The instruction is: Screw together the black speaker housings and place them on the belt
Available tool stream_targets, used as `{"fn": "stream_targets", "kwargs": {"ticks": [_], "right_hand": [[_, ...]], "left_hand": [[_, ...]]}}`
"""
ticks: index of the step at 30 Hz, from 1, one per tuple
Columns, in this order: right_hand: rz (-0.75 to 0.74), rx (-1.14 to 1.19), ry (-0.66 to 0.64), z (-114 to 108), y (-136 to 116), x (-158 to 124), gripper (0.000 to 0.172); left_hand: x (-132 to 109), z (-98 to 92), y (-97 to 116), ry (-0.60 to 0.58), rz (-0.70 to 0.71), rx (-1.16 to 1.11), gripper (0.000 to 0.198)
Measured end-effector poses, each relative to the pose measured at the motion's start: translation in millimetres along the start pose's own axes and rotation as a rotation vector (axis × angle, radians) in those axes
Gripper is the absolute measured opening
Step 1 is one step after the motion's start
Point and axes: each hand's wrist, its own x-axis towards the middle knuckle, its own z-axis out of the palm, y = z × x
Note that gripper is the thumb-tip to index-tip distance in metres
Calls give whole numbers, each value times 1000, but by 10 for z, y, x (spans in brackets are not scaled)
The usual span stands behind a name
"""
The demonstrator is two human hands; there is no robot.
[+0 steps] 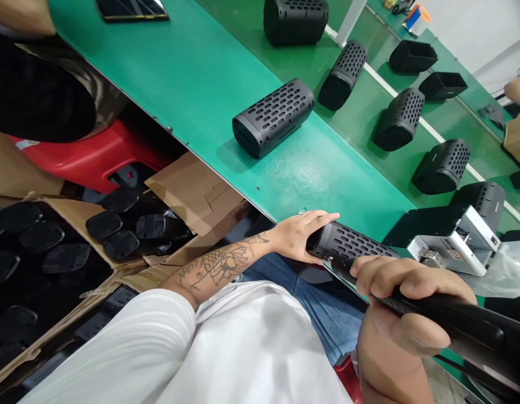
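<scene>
My left hand (297,235) grips the near end of a black perforated speaker housing (356,241), which lies at the edge of the green bench. My right hand (407,297) is wrapped round a black electric screwdriver (457,320). The driver's tip meets the housing's side close to my left fingers; whether a screw sits there is too small to tell. Part of the housing is hidden behind my right hand and the tool. Farther along the bench lies another perforated speaker housing (272,118), apart from both hands.
Several more housings, one a speaker (397,119), stand on the green conveyor belt (352,134). A white-framed screw feeder (454,241) is at the right, by a plastic bag (508,269). Cardboard boxes (196,191) of black parts, a red stool (95,157) and a phone (131,8) are at the left.
</scene>
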Motion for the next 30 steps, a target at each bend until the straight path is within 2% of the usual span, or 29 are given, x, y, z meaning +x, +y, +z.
{"fn": "stream_targets", "kwargs": {"ticks": [3, 7, 10, 15, 20, 23, 26, 30], "right_hand": [[-102, 37, -80, 23, 33, 94, 35], [-123, 62, -73, 9, 98, 177, 27], [-146, 61, -84, -12, 120, 141, 29], [-110, 32, -111, -20, 76, 47, 31], [-93, 55, -138, -35, 71, -9, 25], [-73, 45, -108, -24, 67, -43, 29], [-33, 48, -120, 4, 52, -19, 41], [-76, 102, -247, 23, 69, 90, 44]], "left_hand": [[2, 12, -4, 16, 29, 7, 124], [3, 34, -18, 44, 66, 18, 125], [5, 38, -15, 51, 65, 11, 126], [6, 30, -6, 22, 12, -10, 131], [-1, 39, -12, 41, 31, -16, 130], [1, 52, -23, 50, 39, -23, 130], [12, 61, -36, 50, 63, -18, 127], [18, 53, -30, 40, 62, -25, 127]]}}
